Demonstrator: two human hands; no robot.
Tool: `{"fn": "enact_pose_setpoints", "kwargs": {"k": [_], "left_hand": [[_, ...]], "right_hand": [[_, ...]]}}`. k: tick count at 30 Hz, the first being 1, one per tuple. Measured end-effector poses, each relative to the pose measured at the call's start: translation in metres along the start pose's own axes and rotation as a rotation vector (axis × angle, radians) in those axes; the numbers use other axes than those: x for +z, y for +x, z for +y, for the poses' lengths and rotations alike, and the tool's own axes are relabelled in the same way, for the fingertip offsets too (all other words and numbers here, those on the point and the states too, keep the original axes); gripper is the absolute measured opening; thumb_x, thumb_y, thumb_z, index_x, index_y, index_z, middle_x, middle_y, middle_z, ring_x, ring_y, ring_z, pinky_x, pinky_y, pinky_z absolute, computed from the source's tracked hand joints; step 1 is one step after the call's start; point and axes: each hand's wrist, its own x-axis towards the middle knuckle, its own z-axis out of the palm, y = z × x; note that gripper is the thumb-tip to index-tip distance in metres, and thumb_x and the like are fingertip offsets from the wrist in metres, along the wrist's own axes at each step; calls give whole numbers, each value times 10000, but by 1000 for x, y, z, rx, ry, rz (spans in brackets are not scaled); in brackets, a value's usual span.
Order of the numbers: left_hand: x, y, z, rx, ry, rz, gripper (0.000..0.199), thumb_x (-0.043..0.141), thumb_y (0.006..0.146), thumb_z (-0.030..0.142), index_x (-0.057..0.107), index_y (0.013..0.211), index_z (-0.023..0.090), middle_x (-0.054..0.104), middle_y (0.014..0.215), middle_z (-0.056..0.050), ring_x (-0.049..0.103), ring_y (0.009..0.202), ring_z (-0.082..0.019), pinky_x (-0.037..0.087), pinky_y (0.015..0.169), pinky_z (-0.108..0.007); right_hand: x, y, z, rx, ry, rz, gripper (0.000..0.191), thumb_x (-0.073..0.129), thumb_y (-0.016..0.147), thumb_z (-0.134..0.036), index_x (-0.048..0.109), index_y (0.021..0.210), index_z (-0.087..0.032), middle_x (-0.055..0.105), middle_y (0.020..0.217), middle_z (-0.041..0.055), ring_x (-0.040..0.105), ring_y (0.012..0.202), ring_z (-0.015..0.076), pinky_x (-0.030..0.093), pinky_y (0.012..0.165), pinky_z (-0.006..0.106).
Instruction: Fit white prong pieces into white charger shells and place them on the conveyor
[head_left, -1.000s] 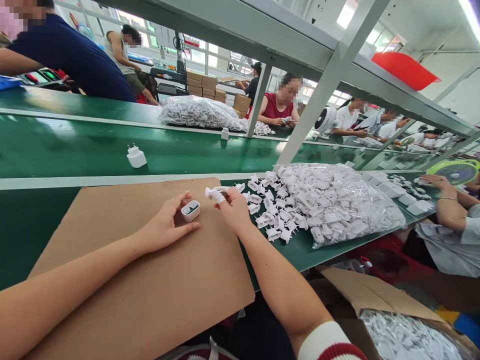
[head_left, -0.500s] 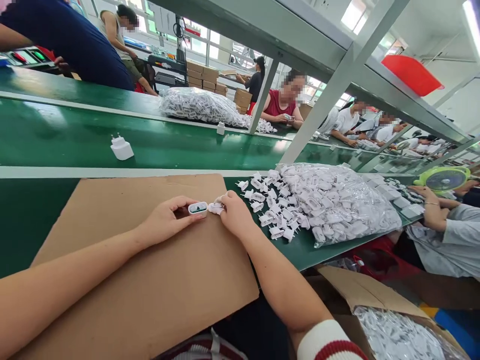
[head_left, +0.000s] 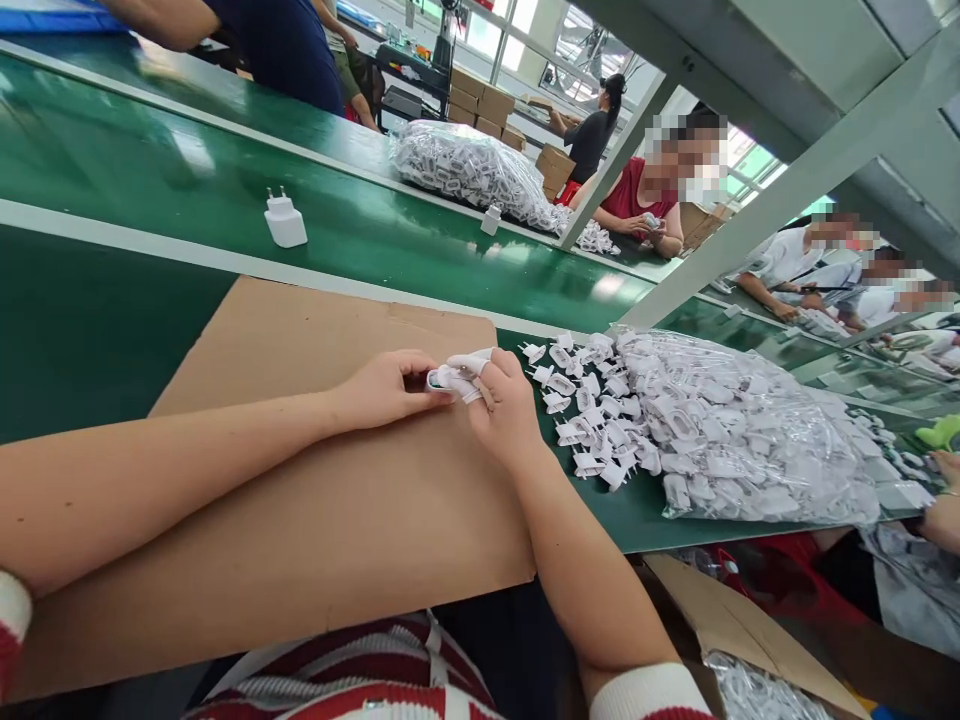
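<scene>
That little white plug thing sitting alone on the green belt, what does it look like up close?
The white charger is a small, blocky adapter that looks like smooth, glossy plastic. Two thin round pins stick straight up from its narrower top section, so it rests on its broad base. It stands alone on the green conveyor belt, beyond the brown cardboard sheet. No hand touches it. Any markings are too small to make out.

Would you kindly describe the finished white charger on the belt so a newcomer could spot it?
Start at the green conveyor belt beyond the brown cardboard sheet. The white charger stands there alone, left of the far bag of parts. Its two prongs point upward.
</scene>
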Motion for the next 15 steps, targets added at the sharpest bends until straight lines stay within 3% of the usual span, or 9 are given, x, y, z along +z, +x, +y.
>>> {"fn": "enact_pose_setpoints", "kwargs": {"k": [7, 11, 15], "left_hand": [[1, 0, 0, 37, -5, 0, 371, 710, 829, 551, 725, 938, 196, 681, 1003, -27, 629, 906, -216, 486, 819, -324], [1, 2, -2, 58, 27, -5, 378, 706, 828, 562, 695, 881, 188, 673, 901, -14, 609, 836, -201, 458, 739, -307], [1, 3, -1, 38, -3, -6, 418, 716, 801, 591, 697, 898, 184, 688, 916, -23, 624, 888, -226, 467, 773, -316]], "right_hand": [[10, 8, -1, 26, -182, -180, 325, 482, 818, -38, 666, 1049, -175, 565, 960, 93, 480, 920, 243, 452, 804, 361], [10, 11, -7, 42, -243, -215, 348, 466, 780, -9, 652, 1024, -175, 551, 955, 91, 460, 907, 242, 432, 790, 353], [8, 18, -11, 82, -253, -265, 304, 458, 751, 17, 626, 897, -189, 537, 906, 68, 469, 897, 226, 422, 766, 324]]}}
